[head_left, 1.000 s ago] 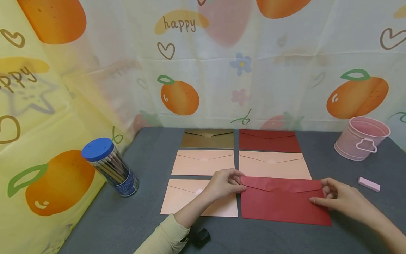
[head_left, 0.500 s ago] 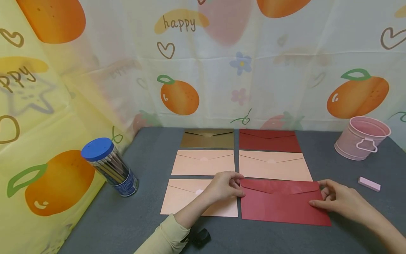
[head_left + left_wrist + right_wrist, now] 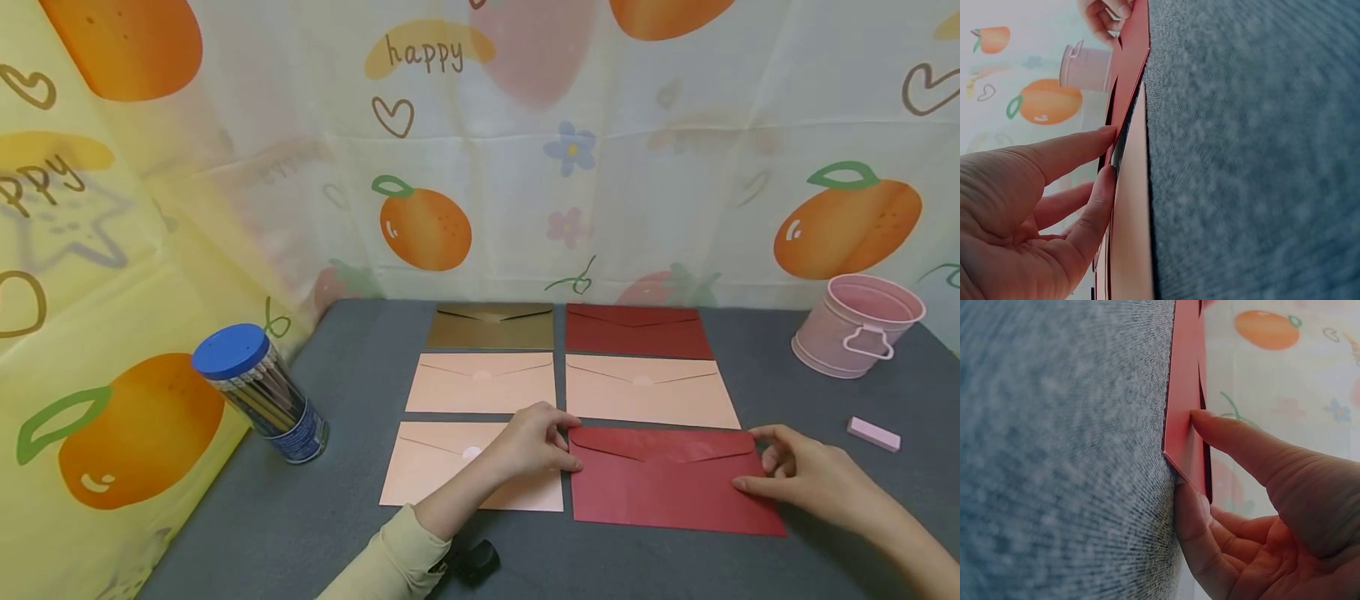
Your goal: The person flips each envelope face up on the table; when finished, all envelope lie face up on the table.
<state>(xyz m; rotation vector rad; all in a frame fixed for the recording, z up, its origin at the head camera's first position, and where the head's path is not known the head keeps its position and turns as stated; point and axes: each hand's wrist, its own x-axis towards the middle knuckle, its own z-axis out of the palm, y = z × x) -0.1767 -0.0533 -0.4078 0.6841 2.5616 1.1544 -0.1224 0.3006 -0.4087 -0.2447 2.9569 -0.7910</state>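
In the head view, a red envelope (image 3: 667, 492) with its flap along the far side lies close over the dark grey table at the front right. My left hand (image 3: 531, 446) holds its left edge near the far corner, thumb and fingertip right at the paper in the left wrist view. At the opposite end my right hand (image 3: 813, 479) pinches the right edge. The right wrist view has that thumb (image 3: 1229, 437) on top of the envelope and a finger (image 3: 1194, 515) under its edge. A peach envelope (image 3: 442, 462) lies flat to the left, partly behind my left forearm.
Beyond lie more peach envelopes (image 3: 480, 390), a gold envelope (image 3: 490, 335) and a dark red envelope (image 3: 637, 337). A blue-lidded jar of pencils (image 3: 262, 392) stands left; a pink bucket (image 3: 840, 337) and pink eraser-like block (image 3: 873, 434) are right. A black object (image 3: 477, 563) sits in front.
The red envelope's far edge has come down and slightly toward me, showing more of the peach envelope behind it. Both hands keep hold of it.
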